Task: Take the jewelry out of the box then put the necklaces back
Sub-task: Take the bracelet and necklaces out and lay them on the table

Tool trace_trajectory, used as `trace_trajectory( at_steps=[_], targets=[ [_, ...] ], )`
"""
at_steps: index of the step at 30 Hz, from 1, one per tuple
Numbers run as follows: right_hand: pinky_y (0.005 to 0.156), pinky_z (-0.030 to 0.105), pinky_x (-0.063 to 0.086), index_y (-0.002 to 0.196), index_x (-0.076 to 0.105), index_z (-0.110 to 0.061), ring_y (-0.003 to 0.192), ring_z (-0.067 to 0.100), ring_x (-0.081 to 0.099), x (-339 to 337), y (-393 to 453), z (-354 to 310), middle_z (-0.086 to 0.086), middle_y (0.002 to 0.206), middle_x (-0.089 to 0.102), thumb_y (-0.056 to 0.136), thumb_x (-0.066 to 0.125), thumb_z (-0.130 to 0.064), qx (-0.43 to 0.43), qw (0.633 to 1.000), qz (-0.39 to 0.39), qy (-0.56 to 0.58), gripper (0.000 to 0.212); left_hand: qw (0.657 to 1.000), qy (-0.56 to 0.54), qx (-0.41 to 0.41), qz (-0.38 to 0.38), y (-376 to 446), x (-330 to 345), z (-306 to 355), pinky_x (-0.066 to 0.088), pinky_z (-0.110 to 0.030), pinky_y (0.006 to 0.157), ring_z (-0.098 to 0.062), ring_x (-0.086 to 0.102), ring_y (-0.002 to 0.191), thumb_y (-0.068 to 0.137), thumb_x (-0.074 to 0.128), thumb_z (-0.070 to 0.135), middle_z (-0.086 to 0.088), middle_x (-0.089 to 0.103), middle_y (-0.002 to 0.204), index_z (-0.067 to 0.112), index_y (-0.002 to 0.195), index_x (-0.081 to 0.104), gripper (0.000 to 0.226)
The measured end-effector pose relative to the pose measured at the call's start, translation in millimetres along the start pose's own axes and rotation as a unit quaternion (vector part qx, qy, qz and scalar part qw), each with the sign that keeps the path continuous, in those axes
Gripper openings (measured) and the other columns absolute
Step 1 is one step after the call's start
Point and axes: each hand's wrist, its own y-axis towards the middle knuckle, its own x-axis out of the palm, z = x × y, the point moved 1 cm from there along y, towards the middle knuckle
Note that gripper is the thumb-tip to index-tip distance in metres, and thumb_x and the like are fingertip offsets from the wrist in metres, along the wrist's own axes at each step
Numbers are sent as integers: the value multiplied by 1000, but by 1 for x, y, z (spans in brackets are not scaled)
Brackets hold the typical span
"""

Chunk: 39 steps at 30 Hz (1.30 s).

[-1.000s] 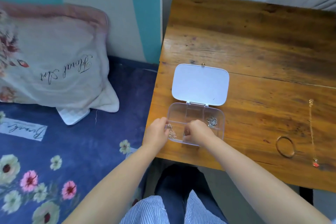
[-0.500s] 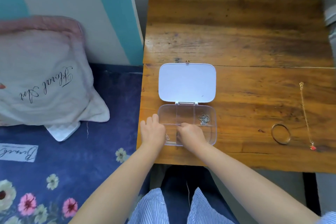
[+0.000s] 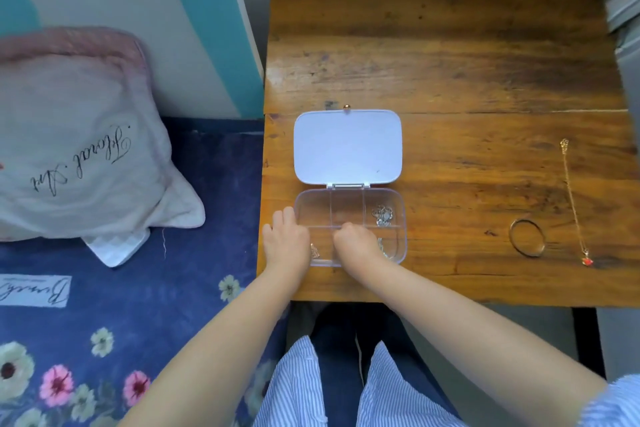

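Jewelry box (image 3: 349, 218), clear plastic with its white lid (image 3: 347, 147) flung open, sits at the near left of the wooden table (image 3: 450, 45). The left hand (image 3: 286, 242) rests flat against its left wall; the right hand (image 3: 356, 243) is curled inside a front compartment, grip unclear. A silver tangle (image 3: 383, 215) lies back-right. A bangle (image 3: 526, 242) and gold necklace (image 3: 573, 201) lie well apart on the right.

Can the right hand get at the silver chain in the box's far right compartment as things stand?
Probably yes. The lid lies folded back, so the box is open on top, and the silver chain lies uncovered just beyond the right hand, which is already in the near compartments. Nothing blocks it.
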Motion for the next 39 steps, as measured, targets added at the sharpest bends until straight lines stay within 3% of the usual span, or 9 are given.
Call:
trace_trajectory(
  at_steps=[4,11,16,21,26,30,33,36,39],
  targets=[
    [81,40,50,100,61,5,101,37,60,-3,0,-1,21,110,62,78,45,17,6,1000,-12,0,30,998,-31,18,42,-6,3,-7,29,-31,70,-29,43,108,88,50,6,-11,49,117,4,96,62,16],
    [76,36,50,99,59,-2,100,36,61,-3,-2,-4,16,109,65,80,46,9,54,998,1,21,26,985,-144,29,87,-20,4,-19,45,-33,76,-25,48,104,93,44,20,-9,55,113,4,103,60,25],
    [69,30,47,90,64,-2,93,31,62,-26,-21,17,17,101,67,80,48,5,76,990,25,119,20,939,-338,16,61,-29,-22,-15,39,-31,60,-21,50,73,88,49,13,-5,55,77,11,76,49,12],
    [50,15,49,93,65,-5,33,-2,55,-77,-77,62,5,59,64,79,50,0,107,956,6,272,21,902,-427,58,27,-33,-64,17,39,-19,57,-15,50,72,85,52,8,5,54,67,11,79,58,9],
    [38,6,48,102,61,1,36,0,58,-145,-135,99,6,63,60,80,49,8,110,925,105,348,26,879,-462,105,53,-26,-131,71,51,-34,75,-24,59,76,83,53,5,-9,62,78,3,87,66,15],
    [41,3,48,82,63,-5,49,1,62,-195,-166,142,8,70,64,81,50,3,110,904,224,347,15,870,-459,157,85,-14,-184,125,53,-37,75,-26,62,73,83,52,5,-9,62,69,3,84,66,14],
    [52,12,55,60,59,-10,45,1,64,-224,-172,187,10,66,63,79,53,4,113,856,282,419,25,862,-466,174,100,2,-216,169,55,-36,73,-24,61,68,83,50,6,5,58,55,13,76,60,14],
    [72,27,59,60,59,-7,60,13,65,-245,-160,236,11,69,62,80,57,5,114,824,291,473,23,849,-499,148,90,29,-232,208,57,-44,82,-26,65,73,85,50,6,4,59,58,14,78,58,13],
    [76,29,56,76,65,3,67,18,64,-265,-135,289,14,75,63,80,62,2,140,834,293,447,5,850,-507,96,111,62,-242,245,55,-44,88,-30,68,87,86,50,6,-7,67,74,11,83,60,12]
  ],
)
